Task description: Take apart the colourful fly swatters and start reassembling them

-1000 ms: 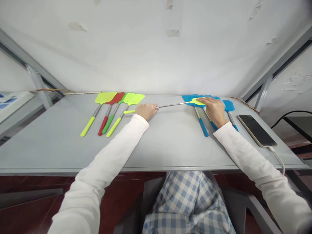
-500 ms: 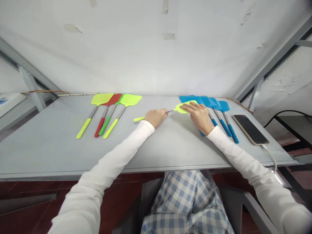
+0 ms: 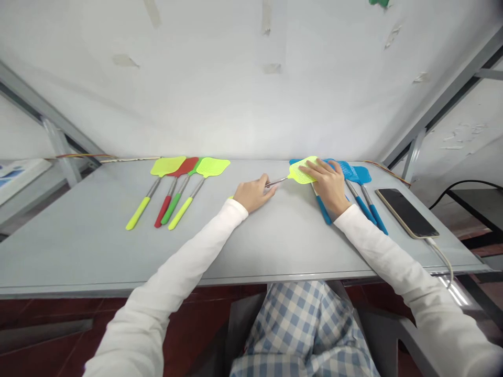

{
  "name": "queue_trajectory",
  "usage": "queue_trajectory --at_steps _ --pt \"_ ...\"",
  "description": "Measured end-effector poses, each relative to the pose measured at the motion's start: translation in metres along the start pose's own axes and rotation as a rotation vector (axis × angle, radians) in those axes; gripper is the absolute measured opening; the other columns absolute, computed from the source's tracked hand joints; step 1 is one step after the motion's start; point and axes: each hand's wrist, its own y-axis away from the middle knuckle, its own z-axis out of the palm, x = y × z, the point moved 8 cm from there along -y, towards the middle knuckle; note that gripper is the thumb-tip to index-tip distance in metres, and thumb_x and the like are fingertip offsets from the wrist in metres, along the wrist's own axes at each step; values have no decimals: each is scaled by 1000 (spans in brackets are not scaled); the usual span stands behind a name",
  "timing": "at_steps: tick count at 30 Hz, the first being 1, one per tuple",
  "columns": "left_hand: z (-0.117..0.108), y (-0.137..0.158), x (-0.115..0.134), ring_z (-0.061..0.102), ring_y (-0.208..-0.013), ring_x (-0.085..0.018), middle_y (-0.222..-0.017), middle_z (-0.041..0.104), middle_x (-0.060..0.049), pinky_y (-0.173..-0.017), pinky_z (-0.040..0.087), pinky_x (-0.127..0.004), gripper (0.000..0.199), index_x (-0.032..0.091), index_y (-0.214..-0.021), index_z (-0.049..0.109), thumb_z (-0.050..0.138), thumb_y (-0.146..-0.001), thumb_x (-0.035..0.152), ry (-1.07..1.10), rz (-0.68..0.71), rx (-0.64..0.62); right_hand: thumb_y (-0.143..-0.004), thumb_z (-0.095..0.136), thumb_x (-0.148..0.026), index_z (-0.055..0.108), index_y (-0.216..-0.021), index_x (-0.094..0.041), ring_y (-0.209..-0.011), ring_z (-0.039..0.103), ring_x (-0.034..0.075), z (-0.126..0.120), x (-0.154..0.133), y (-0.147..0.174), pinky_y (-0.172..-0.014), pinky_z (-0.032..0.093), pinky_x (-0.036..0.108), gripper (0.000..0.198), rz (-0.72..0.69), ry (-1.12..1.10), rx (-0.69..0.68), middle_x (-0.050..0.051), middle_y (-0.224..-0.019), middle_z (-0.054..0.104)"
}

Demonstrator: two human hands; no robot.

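A yellow-green fly swatter [image 3: 297, 173] is held between my hands above the middle of the table. My left hand [image 3: 253, 193] is closed round its handle, which it mostly hides, and the metal shaft sticks out to the right. At the perforated head, my right hand [image 3: 329, 187] has its fingers against the edge, closed on it as far as I can see. Behind and under that hand lie several blue fly swatters [image 3: 359, 175], partly covered. On the left, a yellow fly swatter [image 3: 167, 166], a red one [image 3: 164, 209], a green one [image 3: 173, 207] and another yellow-green one [image 3: 212, 167] overlap in a fan.
A smartphone [image 3: 408, 212] with a white cable [image 3: 442, 254] lies at the right of the grey table [image 3: 98, 256]. The white wall [image 3: 220, 94] rises behind it, and metal frame bars [image 3: 444, 99] slant at both sides. A black stool [image 3: 479, 209] stands at right.
The swatter's head has tilted up and turned more toward me. My left hand has shifted along the handle, which now shows less. The right hand has moved slightly right, toward the head's edge.
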Motion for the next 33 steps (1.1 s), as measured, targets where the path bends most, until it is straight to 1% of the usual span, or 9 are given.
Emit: queue_trajectory --at_steps 3,6,11,14,18,21,23,27,33 --pt "3 4 -1 67 -88 -21 -97 72 -6 -69 42 -29 34 23 -113 56 36 -93 43 69 53 -9 -87 46 -12 54 -134 -31 -134 42 29 -8 25 0 -105 32 53 52 121 78 93 6 -141 53" --pt "7 8 4 65 -87 -20 -94 71 -4 -68 42 -28 27 24 -105 59 46 -88 40 240 94 -34 -88 47 -23 37 -146 -23 -139 33 35 -12 47 0 -102 36 56 58 272 127 179 16 -151 37" --pt "29 20 34 54 -55 -11 -63 62 3 -56 39 -23 25 21 -88 52 58 -80 45 1056 75 -234 -87 46 -31 10 -151 -8 -138 33 34 0 66 2 -99 42 50 77 398 -49 286 26 -149 31" --pt "40 27 45 45 -46 -8 -51 53 6 -49 34 -21 24 22 -81 47 57 -81 44 1285 -24 -300 -85 46 -30 17 -146 1 -129 41 34 13 62 6 -99 42 47 75 397 -117 212 30 -138 42" --pt "43 31 37 42 -46 -8 -50 50 7 -49 32 -22 22 22 -78 45 53 -84 42 1251 -175 -208 -86 47 -34 40 -131 0 -108 55 35 30 37 11 -91 44 47 58 343 -103 -38 26 -118 58" --pt "42 30 28 45 -52 -8 -55 50 8 -56 35 -22 23 22 -74 43 56 -82 38 1129 -249 -91 -86 47 -29 39 -131 0 -98 61 34 40 16 14 -85 45 43 54 273 -80 -271 22 -107 64" --pt "42 27 26 47 -56 -9 -58 50 8 -60 37 -23 23 22 -72 42 58 -80 36 1040 -274 -61 -86 43 -23 35 -133 -1 -90 64 31 42 12 17 -80 45 39 52 290 -91 -379 18 -97 68" --pt "43 16 34 53 -65 -12 -65 55 4 -64 39 -24 21 22 -70 45 57 -80 36 825 -266 -123 -84 43 -20 35 -129 -5 -82 66 29 40 18 18 -70 43 33 48 340 -113 -471 15 -91 70" --pt "41 -8 54 63 -85 -20 -89 69 -6 -72 43 -29 22 21 -80 53 48 -85 42 486 -225 -158 -81 47 -19 38 -123 -6 -86 65 30 38 31 21 -68 40 33 45 361 -42 -521 17 -92 69"
